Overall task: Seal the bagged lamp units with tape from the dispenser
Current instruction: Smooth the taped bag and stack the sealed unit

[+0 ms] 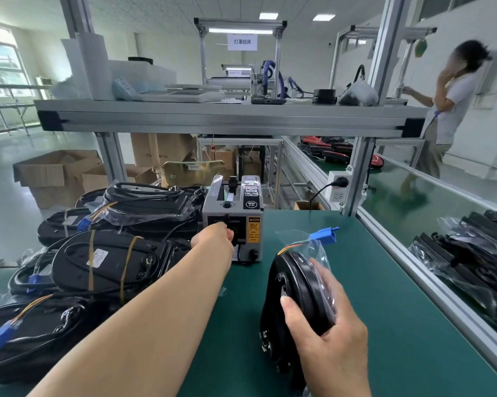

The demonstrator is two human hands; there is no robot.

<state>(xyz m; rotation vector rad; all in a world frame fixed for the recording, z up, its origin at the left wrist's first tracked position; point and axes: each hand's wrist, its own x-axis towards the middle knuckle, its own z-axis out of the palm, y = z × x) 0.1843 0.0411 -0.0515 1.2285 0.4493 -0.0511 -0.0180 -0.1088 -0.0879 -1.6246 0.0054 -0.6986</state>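
Left hand (214, 236) at the dispenser (232, 216) mouth; its grip is hidden, perhaps on tape. Right hand (323, 322) clasps the bagged lamp unit (294, 282); pull straight.

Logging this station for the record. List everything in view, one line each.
Tape dispenser: one, grey, on the mat, centre.
Held lamp unit: one, black, clear-bagged, on edge right of the dispenser.
Connector: one, blue, poking from the bag top.
Piled lamp units: several, black, bagged, left of the dispenser.
Socket block: one, white, on the frame post.
Cardboard boxes: several, brown, floor, back left.
Mat: one, green, benchtop.
Left hand: at the dispenser's outlet.
Right hand: grips the held lamp unit.
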